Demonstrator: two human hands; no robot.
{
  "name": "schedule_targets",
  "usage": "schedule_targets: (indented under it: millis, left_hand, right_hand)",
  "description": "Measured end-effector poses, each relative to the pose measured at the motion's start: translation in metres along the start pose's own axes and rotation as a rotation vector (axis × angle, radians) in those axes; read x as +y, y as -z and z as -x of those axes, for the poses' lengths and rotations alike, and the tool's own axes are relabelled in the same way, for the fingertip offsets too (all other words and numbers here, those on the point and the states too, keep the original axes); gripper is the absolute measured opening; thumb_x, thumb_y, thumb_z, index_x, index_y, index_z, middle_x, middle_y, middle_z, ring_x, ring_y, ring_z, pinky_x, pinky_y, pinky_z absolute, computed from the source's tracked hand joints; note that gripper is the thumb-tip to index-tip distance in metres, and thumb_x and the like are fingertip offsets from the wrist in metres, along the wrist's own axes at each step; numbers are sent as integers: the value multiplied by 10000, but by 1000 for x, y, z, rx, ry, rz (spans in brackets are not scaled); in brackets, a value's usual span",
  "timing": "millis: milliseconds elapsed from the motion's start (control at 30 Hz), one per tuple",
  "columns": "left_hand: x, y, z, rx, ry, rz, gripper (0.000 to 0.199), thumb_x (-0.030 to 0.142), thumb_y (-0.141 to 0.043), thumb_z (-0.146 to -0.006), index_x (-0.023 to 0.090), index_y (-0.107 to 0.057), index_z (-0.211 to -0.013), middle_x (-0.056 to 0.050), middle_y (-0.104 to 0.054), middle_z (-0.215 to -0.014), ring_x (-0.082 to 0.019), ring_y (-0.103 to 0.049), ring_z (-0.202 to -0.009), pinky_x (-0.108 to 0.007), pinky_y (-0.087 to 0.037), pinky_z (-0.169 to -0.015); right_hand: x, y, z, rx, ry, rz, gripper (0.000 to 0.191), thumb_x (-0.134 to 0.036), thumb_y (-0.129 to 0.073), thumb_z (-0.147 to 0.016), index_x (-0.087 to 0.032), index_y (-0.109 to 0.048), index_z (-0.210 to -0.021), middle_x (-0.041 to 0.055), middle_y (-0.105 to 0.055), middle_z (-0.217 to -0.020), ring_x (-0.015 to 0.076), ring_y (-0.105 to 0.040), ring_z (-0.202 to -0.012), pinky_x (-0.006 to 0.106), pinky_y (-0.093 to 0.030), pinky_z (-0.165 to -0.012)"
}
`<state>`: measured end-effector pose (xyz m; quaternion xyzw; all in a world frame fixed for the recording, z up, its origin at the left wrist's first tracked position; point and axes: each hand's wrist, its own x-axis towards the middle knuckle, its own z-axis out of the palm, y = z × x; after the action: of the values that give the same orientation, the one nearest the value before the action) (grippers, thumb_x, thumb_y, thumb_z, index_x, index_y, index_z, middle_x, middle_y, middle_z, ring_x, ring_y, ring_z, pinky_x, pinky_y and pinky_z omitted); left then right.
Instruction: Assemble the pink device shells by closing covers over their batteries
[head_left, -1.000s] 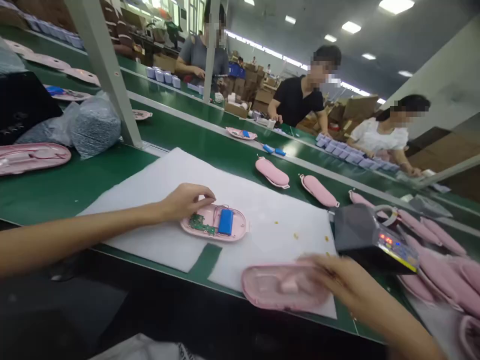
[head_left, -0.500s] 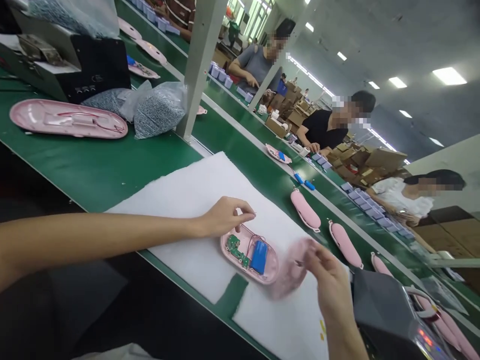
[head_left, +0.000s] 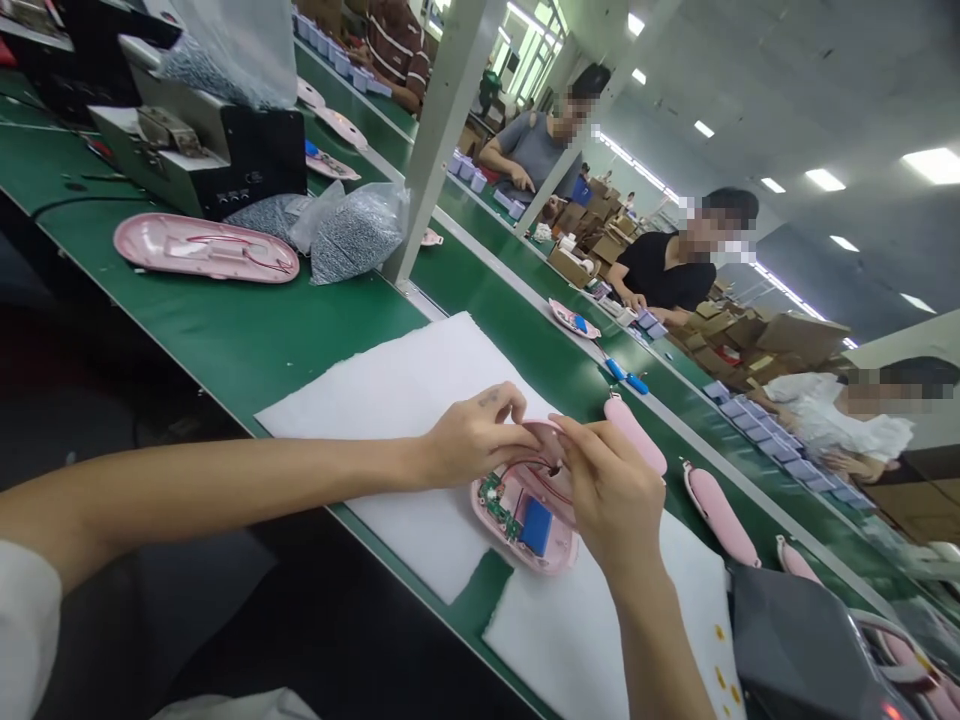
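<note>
A pink shell half with a green circuit board and a blue battery [head_left: 536, 526] lies open on the white foam sheet [head_left: 405, 375]. Over it, tilted up, is a second pink shell piece [head_left: 551, 480] with red wires along its inside. My right hand [head_left: 615, 485] grips the upper edge of this piece between thumb and fingers. From the other side my left hand [head_left: 480, 435] has its fingers pinched at the same upper edge, by the wires. What exactly its fingertips hold is too small to tell.
Another pink shell [head_left: 206, 248] and a bag of grey pellets [head_left: 356, 235] lie at the left, near a metal post [head_left: 442, 140]. Closed pink shells [head_left: 720, 512] line the belt side. A dark grey device [head_left: 802, 640] stands front right. Several people work across the belt.
My right hand has brought the second shell piece left and up, over the open shell. My left hand has moved to meet it at its edge. The view has shifted slightly.
</note>
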<state>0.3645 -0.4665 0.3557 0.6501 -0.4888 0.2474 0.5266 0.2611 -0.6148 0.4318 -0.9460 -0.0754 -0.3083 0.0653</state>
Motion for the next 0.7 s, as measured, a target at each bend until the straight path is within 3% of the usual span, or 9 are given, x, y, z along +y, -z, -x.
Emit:
schedule_targets:
  millis: [167, 333, 533, 633, 700]
  left_hand:
    - [-3, -2, -5, 57, 182, 353, 102, 284, -669, -883, 184, -689, -871, -69, -582, -1019, -131, -627, -780, -273, -568, -711]
    - [0, 3, -9, -112, 654, 725, 400, 272, -739, -795, 207, -468, -1082, -14, -675, -884, -148, -682, -658, -215, -531, -531]
    - [-3, 2, -12, -173, 801, 693, 397, 229, -755, -730, 184, -500, -1031, -49, -707, -900, -163, -690, -673, -214, -528, -537]
    - [-6, 4, -16, -271, 905, 700, 346, 245, -703, -731, 150, -547, -1025, -56, -698, -820, -174, -670, -651, -231, -523, -521]
    - [-4, 5, -19, -373, 869, 621, 269, 321, -657, -739, 135, -583, -919, -44, -675, -748, -182, -652, -647, -231, -505, -513]
  right_hand:
    - [-8, 0, -6, 32, -172, -107, 310, -326, -440, -997, -220, -722, -1066, 21, -640, -803, 113, -565, -646, 233, -423, -597]
    - [-4, -11, -8, -46, -305, -169, 299, -391, -491, -945, -209, -723, -999, 39, -676, -859, 149, -598, -718, 266, -428, -634]
    - [14, -27, -10, -247, -440, -200, 220, -423, -613, -811, -211, -673, -809, -5, -661, -722, 162, -565, -651, 275, -393, -609]
    - [8, -32, -17, -239, -453, -200, 143, -338, -633, -770, -211, -674, -821, -9, -675, -744, 167, -576, -670, 283, -408, -639]
    - [2, -28, -18, -221, -444, -195, 106, -263, -643, -739, -209, -678, -824, -6, -690, -785, 176, -605, -725, 291, -437, -686]
